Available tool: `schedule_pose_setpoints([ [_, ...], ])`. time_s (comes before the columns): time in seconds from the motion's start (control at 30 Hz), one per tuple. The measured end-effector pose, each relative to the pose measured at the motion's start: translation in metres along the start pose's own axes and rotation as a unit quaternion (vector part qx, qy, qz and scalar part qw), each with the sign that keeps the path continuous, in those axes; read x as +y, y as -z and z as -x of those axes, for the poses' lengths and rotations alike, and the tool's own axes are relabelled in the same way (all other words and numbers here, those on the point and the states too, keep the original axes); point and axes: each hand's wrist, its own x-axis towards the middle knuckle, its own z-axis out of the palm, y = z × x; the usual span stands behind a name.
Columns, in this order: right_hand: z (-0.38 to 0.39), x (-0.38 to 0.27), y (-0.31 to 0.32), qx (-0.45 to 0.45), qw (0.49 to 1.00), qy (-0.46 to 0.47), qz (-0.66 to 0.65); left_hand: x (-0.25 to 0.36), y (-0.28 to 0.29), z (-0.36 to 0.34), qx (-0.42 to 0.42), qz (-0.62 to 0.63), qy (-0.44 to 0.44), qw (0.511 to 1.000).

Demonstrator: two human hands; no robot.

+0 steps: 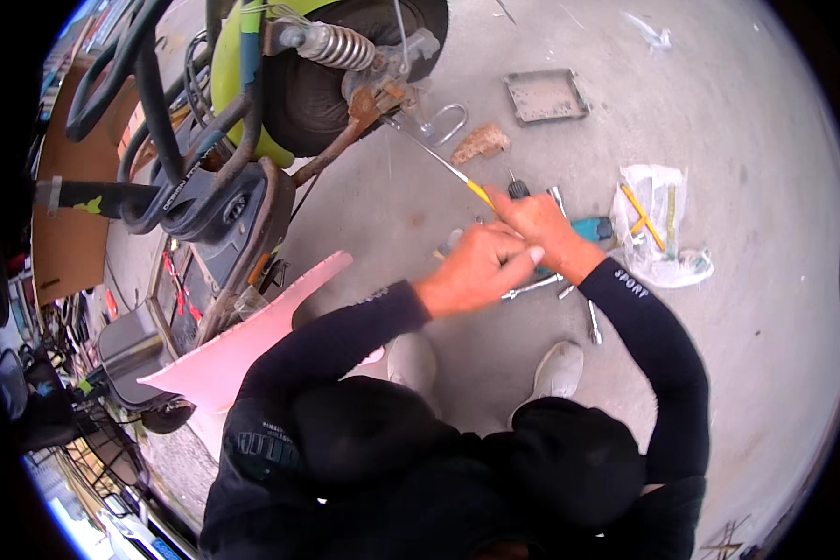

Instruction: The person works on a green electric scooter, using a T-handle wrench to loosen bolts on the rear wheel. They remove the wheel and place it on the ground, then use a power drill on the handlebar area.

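A long screwdriver (pixel 481 193) with a yellow handle and thin metal shaft is gripped in my right hand (pixel 544 227). Its shaft slants up and left, ending beside the rusty axle bracket (pixel 364 110) of a wheel. My left hand (pixel 476 269) is up against the right one, fingers curled and thumb stretched out; whatever lies inside it, if anything, is hidden. The dark wheel (pixel 313 103) sits under a lime-green fender (pixel 222 70). A coil spring shock absorber (pixel 338 47) joins the bracket.
Under my hands lie a teal power drill (pixel 590 229) and metal wrenches (pixel 595 322). To the right is a white plastic bag (pixel 663 266) with yellow tools. Beyond are a brick piece (pixel 481 143) and a shallow tray (pixel 546 96). A pink panel (pixel 252 341) stands at left.
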Motion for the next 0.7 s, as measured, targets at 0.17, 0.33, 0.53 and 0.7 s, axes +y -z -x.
schedule_pose_setpoints([
  [0.17,-0.006,-0.01,-0.019,-0.019,0.889,0.042,0.456,-0.007,0.047,-0.015,0.028,0.125,0.27,0.954],
  [0.33,-0.005,-0.053,0.007,-0.063,0.81,-0.003,0.584,-0.051,0.028,-0.037,0.078,0.376,0.362,0.85],
  [0.53,0.067,-0.067,-0.028,0.089,0.974,0.01,-0.209,-0.043,0.023,-0.042,0.124,0.369,0.33,0.86],
  [0.7,0.047,-0.041,-0.039,0.256,0.885,-0.182,-0.343,-0.051,0.021,-0.052,0.116,0.411,0.304,0.851],
])
